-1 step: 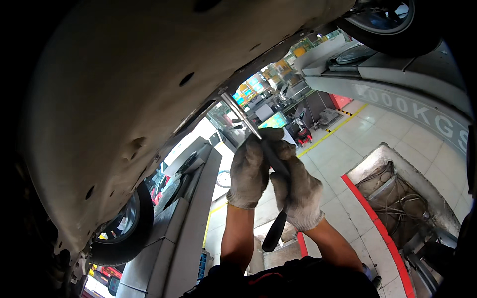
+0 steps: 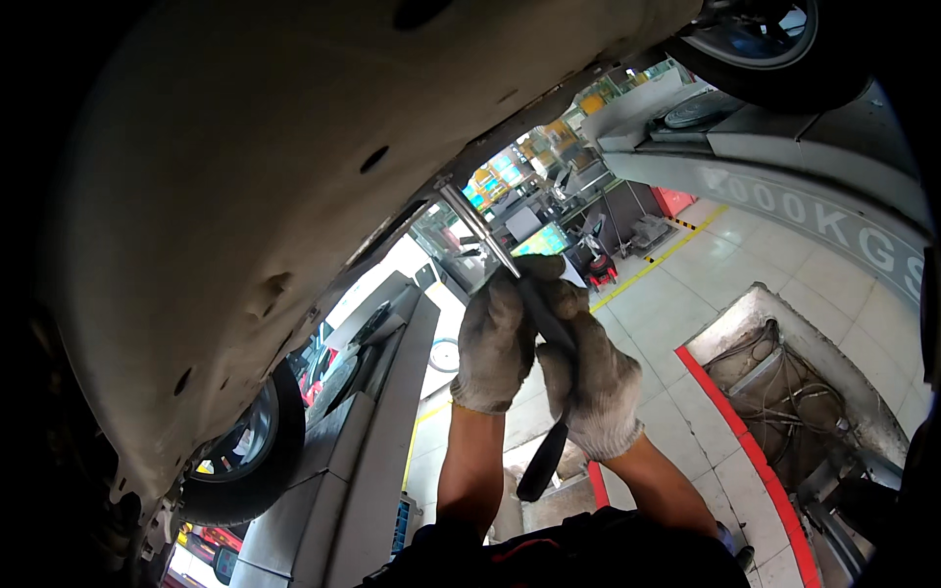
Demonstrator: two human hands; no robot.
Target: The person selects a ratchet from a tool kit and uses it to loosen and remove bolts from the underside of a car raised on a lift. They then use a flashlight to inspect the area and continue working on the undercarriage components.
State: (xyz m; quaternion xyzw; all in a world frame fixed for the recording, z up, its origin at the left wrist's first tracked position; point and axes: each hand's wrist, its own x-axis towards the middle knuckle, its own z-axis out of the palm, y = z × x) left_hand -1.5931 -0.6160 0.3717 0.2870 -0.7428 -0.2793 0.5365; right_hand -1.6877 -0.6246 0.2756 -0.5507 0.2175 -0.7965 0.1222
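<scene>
Both my hands wear dirty, pale knit gloves and are raised below the underside of a car (image 2: 245,167). They are closed around a socket wrench with a black handle (image 2: 544,463) and a long silver extension (image 2: 480,230). My left hand (image 2: 493,343) wraps the tool just below the metal shaft. Lower on the black part, my right hand (image 2: 598,387) has its fingers around it, and the handle's end sticks out beneath. The extension slants up and left, its tip at the edge of the car's underbody. What the tip sits on is too small to make out.
Grey lift platforms (image 2: 784,186) run along both sides, with a car wheel (image 2: 257,441) at lower left and another (image 2: 765,39) at upper right. A red-edged floor pit (image 2: 774,392) with cables lies at right. A red floor jack (image 2: 600,272) stands farther back.
My hands and the wrench have shifted very slightly down and to the right in the picture. The grip looks the same.
</scene>
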